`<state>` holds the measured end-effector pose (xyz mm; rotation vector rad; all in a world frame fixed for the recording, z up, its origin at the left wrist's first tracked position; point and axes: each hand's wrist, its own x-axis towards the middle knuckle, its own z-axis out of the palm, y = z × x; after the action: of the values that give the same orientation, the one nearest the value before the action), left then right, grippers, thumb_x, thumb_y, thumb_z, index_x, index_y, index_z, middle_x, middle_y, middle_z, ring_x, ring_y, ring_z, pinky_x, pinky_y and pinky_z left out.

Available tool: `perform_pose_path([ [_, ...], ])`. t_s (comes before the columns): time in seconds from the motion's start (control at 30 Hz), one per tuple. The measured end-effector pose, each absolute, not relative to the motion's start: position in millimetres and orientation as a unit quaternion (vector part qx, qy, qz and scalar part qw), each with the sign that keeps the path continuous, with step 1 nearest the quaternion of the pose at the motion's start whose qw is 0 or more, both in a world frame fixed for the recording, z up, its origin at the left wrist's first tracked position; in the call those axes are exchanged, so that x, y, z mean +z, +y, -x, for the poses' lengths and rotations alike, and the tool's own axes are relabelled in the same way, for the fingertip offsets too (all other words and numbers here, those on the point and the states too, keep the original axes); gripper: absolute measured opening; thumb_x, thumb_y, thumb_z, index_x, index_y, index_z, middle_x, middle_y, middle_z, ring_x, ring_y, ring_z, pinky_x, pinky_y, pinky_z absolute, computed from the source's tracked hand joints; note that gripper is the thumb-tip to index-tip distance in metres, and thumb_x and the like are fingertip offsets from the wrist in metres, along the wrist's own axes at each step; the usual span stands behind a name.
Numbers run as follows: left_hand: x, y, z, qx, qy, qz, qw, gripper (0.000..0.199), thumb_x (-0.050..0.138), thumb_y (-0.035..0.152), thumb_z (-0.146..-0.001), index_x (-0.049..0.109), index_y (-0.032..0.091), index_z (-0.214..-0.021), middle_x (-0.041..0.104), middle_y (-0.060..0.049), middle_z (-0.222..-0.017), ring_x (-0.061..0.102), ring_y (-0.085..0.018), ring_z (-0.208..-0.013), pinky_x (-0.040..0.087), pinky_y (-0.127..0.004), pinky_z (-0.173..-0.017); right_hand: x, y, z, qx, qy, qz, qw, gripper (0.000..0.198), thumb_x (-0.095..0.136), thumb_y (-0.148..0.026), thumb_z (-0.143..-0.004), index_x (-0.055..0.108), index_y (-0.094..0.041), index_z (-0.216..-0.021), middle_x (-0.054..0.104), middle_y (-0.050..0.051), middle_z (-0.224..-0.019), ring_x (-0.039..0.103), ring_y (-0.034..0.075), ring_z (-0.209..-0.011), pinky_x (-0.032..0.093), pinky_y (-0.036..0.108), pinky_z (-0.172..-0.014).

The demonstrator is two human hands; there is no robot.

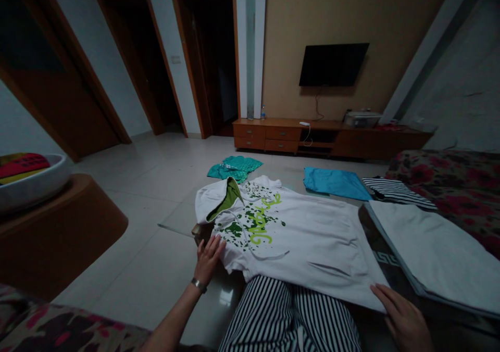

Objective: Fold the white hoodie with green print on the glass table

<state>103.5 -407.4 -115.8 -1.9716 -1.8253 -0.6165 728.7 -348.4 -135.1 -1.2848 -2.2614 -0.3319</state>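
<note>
A white short-sleeved hoodie [312, 222] lies spread out before me, hood to the left and hem to the right. Green splatters and lettering cover its chest, and its hood lining [228, 198] is green. At the near shoulder, my left hand [210, 255] rests with fingers extended against the fabric. My right hand [406, 315] grips the near corner of the hem, fingers on top; the thumb is mostly hidden. The hoodie's near edge lies over my striped trousers [291, 310].
A glass tabletop [177, 216] shows under the hoodie. Beyond lie a teal garment [234, 168], folded blue cloth [334, 181] and a striped garment [398, 192]. White folded cloth [441, 242] is at right, near a floral sofa [429, 170]. A white bowl [47, 177] stands left on a wooden piece.
</note>
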Motion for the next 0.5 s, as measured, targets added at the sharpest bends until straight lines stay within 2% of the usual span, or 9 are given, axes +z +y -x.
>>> perform_pose_path([
  [0.1,-99,-397,-100,-0.193,-0.597,0.759,0.174,0.053,0.037,0.005,-0.089,0.052,0.030,-0.133,0.050,-0.006,-0.140,0.038,-0.019,-0.135,0.008,-0.046,-0.117,-128,-346,-728,-0.110,-0.832,0.478,0.259,0.058,0.045,-0.013,-0.073,0.056,-0.030,-0.128,0.061,0.005,-0.125,0.061,0.027,-0.109,0.047,0.044,-0.092],
  [0.17,-84,-393,-103,-0.176,-0.548,0.808,0.126,0.051,0.038,0.008,-0.090,0.051,0.032,-0.133,0.048,-0.005,-0.141,0.039,-0.017,-0.135,0.012,-0.043,-0.117,-120,-343,-726,-0.091,-0.833,0.479,0.261,0.053,0.044,-0.012,-0.073,0.061,-0.028,-0.121,0.063,0.005,-0.122,0.061,0.026,-0.109,0.049,0.042,-0.092],
  [0.3,-43,-393,-115,-0.173,-0.527,0.831,-0.045,0.046,0.040,0.019,-0.091,0.051,0.031,-0.134,0.047,-0.006,-0.142,0.042,-0.019,-0.133,0.027,-0.041,-0.113,-98,-337,-733,-0.026,-0.834,0.488,0.254,0.046,0.044,-0.012,-0.074,0.067,-0.025,-0.111,0.068,0.005,-0.114,0.064,0.023,-0.105,0.051,0.039,-0.091],
  [0.37,-17,-396,-120,-0.193,-0.538,0.808,-0.144,0.042,0.042,0.029,-0.090,0.056,0.031,-0.130,0.051,-0.006,-0.138,0.047,-0.021,-0.128,0.034,-0.041,-0.109,-86,-336,-743,0.014,-0.830,0.501,0.244,0.042,0.044,-0.014,-0.075,0.070,-0.025,-0.106,0.069,0.005,-0.110,0.065,0.023,-0.102,0.052,0.039,-0.091],
  [0.5,32,-402,-127,-0.226,-0.542,0.739,-0.330,0.034,0.059,0.048,-0.078,0.073,0.032,-0.104,0.068,-0.009,-0.115,0.062,-0.026,-0.108,0.046,-0.040,-0.098,-57,-339,-764,0.108,-0.819,0.525,0.206,0.034,0.046,-0.021,-0.079,0.073,-0.026,-0.099,0.071,0.006,-0.105,0.067,0.023,-0.097,0.053,0.037,-0.087],
])
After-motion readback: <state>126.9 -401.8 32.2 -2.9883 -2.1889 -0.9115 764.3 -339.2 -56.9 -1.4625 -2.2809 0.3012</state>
